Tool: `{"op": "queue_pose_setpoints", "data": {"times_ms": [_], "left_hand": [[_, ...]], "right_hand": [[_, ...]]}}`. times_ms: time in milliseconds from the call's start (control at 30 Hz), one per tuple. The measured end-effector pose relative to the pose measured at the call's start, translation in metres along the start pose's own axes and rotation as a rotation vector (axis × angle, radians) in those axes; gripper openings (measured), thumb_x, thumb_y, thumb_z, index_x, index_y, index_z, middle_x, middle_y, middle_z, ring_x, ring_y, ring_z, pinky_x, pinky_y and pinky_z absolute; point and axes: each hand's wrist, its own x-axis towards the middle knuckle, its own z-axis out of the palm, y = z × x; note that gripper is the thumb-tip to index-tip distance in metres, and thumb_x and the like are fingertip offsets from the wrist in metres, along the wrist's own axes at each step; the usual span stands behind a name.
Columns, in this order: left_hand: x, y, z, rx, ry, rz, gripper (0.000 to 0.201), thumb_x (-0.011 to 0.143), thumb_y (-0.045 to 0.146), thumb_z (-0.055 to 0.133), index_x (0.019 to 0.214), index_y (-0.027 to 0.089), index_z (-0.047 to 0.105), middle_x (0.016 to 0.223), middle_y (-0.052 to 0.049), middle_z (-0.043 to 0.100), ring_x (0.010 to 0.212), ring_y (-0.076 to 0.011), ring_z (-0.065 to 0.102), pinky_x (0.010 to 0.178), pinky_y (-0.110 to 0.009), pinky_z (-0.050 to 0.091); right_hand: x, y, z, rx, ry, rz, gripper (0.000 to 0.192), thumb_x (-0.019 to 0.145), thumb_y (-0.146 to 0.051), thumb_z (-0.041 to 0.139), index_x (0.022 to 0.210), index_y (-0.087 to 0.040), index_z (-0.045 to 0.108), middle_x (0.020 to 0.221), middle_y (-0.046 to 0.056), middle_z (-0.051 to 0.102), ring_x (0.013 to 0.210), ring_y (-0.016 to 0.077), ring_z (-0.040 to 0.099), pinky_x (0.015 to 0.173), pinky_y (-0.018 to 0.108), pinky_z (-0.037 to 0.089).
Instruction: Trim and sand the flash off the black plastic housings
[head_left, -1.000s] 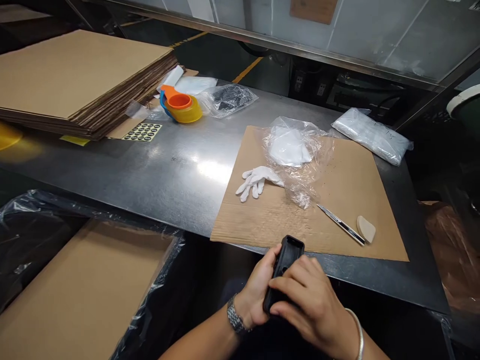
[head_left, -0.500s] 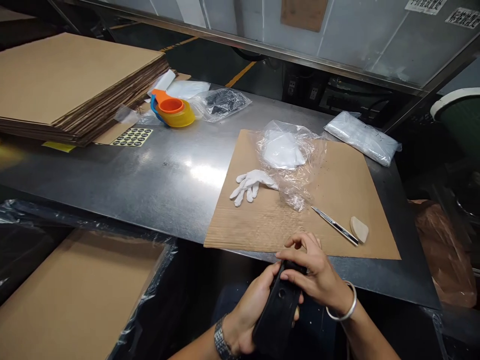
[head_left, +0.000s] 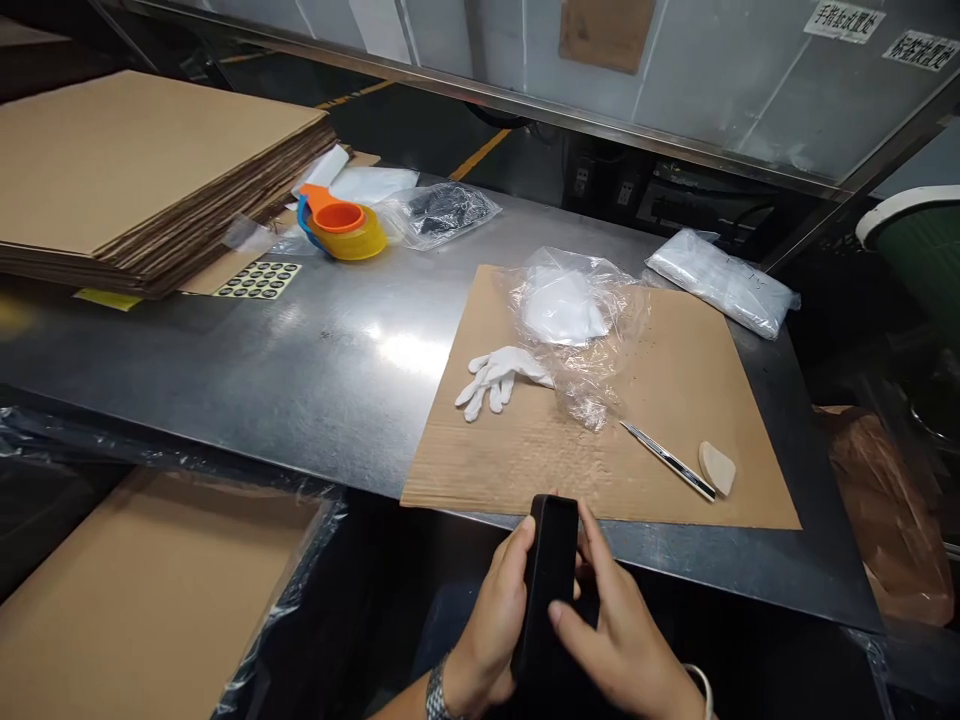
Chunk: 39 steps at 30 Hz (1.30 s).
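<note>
A black phone case (head_left: 548,575) stands on end below the front edge of the steel table (head_left: 300,360), gripped from both sides. My left hand (head_left: 491,620) wraps its left edge, a watch on that wrist. My right hand (head_left: 619,635) presses fingers on its right side and back. Just beyond lies a brown cardboard sheet (head_left: 675,400) with a white glove (head_left: 495,375), a crumpled clear bag (head_left: 577,320), a metal knife (head_left: 667,461) and a beige wedge (head_left: 718,467).
A stack of flat cardboard sheets (head_left: 142,160) fills the far left. An orange-and-yellow tape dispenser (head_left: 341,225), a sticker sheet (head_left: 259,280) and bagged items (head_left: 442,210) lie behind. A clear packet (head_left: 720,282) sits far right. A plastic-lined box (head_left: 150,600) holding cardboard stands at lower left.
The case has been turned upright, its plain side toward me. My right hand slid from the case's top down to its right side. The view shifted slightly.
</note>
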Motion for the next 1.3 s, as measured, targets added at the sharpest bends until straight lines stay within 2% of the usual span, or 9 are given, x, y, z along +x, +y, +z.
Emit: {"op": "queue_pose_setpoints", "data": {"times_ms": [167, 300, 433, 533, 633, 733, 900, 1000, 1300], "left_hand": [[-0.005, -0.009, 0.002, 0.081, 0.034, 0.031, 0.038, 0.077, 0.038, 0.061, 0.109, 0.017, 0.061, 0.087, -0.005, 0.07, 0.077, -0.0185, 0.064, 0.067, -0.024, 0.049], [-0.004, -0.008, 0.003, 0.136, -0.024, -0.023, 0.047, 0.078, 0.046, 0.056, 0.117, 0.018, 0.055, 0.078, -0.005, 0.068, 0.06, -0.0161, 0.062, 0.048, -0.022, 0.046], [0.004, 0.001, 0.003, -0.009, 0.0, -0.05, 0.051, 0.078, 0.045, 0.056, 0.12, 0.015, 0.052, 0.067, -0.004, 0.066, 0.049, -0.0144, 0.058, 0.044, -0.023, 0.044], [0.01, 0.008, 0.004, -0.095, 0.011, -0.02, 0.05, 0.078, 0.045, 0.057, 0.116, 0.014, 0.054, 0.067, -0.004, 0.066, 0.049, -0.0142, 0.058, 0.046, -0.023, 0.045], [0.014, 0.013, 0.006, -0.118, -0.039, -0.034, 0.046, 0.08, 0.046, 0.053, 0.114, 0.015, 0.056, 0.063, -0.003, 0.065, 0.046, -0.0135, 0.057, 0.047, -0.024, 0.045], [0.019, 0.015, 0.007, -0.101, -0.104, -0.131, 0.049, 0.084, 0.051, 0.044, 0.104, 0.009, 0.061, 0.055, -0.006, 0.062, 0.044, -0.0141, 0.056, 0.046, -0.024, 0.045], [0.03, 0.013, 0.005, 0.017, -0.126, -0.07, 0.055, 0.081, 0.05, 0.05, 0.123, 0.016, 0.048, 0.064, -0.005, 0.066, 0.047, -0.017, 0.061, 0.047, -0.027, 0.048], [0.037, 0.01, 0.005, 0.123, -0.189, -0.043, 0.074, 0.073, 0.057, 0.057, 0.134, 0.023, 0.032, 0.061, -0.002, 0.064, 0.044, -0.019, 0.061, 0.042, -0.026, 0.045], [0.074, 0.032, 0.023, 0.359, -0.147, 0.345, 0.033, 0.076, 0.042, 0.06, 0.096, 0.015, 0.063, 0.091, -0.009, 0.068, 0.088, -0.023, 0.06, 0.078, -0.029, 0.045]], "right_hand": [[0.018, 0.002, 0.0, 0.089, 0.151, 0.223, 0.02, 0.086, -0.032, 0.045, 0.094, -0.017, 0.055, 0.062, -0.002, 0.06, 0.04, 0.0086, 0.051, 0.038, 0.019, 0.038], [0.03, 0.007, -0.007, 0.11, 0.157, 0.233, 0.029, 0.088, -0.036, 0.043, 0.069, -0.017, 0.054, 0.045, -0.005, 0.048, 0.039, 0.0085, 0.048, 0.038, 0.018, 0.034], [0.022, 0.001, 0.001, 0.136, 0.088, 0.167, 0.029, 0.087, -0.032, 0.046, 0.11, -0.017, 0.053, 0.084, 0.005, 0.065, 0.07, 0.0149, 0.063, 0.062, 0.025, 0.05], [0.01, -0.005, 0.008, 0.143, -0.025, 0.062, 0.065, 0.081, -0.02, 0.052, 0.139, -0.022, 0.023, 0.136, 0.012, 0.04, 0.122, 0.0216, 0.042, 0.097, 0.039, 0.039], [0.003, -0.004, 0.005, 0.295, -0.17, 0.044, 0.08, 0.081, -0.02, 0.054, 0.144, -0.025, 0.004, 0.145, 0.011, 0.025, 0.135, 0.0221, 0.019, 0.104, 0.045, 0.028], [0.006, 0.002, 0.001, 0.488, -0.215, 0.051, 0.079, 0.082, -0.03, 0.057, 0.143, -0.026, 0.007, 0.143, 0.012, 0.029, 0.133, 0.023, 0.025, 0.103, 0.045, 0.03], [0.027, 0.014, 0.002, 0.333, 0.131, 0.162, 0.047, 0.084, -0.044, 0.052, 0.123, -0.021, 0.039, 0.099, 0.008, 0.063, 0.081, 0.0162, 0.063, 0.07, 0.029, 0.051], [0.046, 0.019, -0.003, 0.096, 0.261, 0.24, 0.032, 0.088, -0.048, 0.04, 0.087, -0.018, 0.051, 0.054, -0.004, 0.053, 0.043, 0.0089, 0.05, 0.041, 0.018, 0.039], [0.141, 0.012, -0.085, -0.257, 0.426, 0.038, 0.038, 0.092, -0.044, 0.034, 0.079, -0.017, 0.056, 0.058, 0.0, 0.059, 0.053, 0.0119, 0.057, 0.054, 0.023, 0.044]]}}
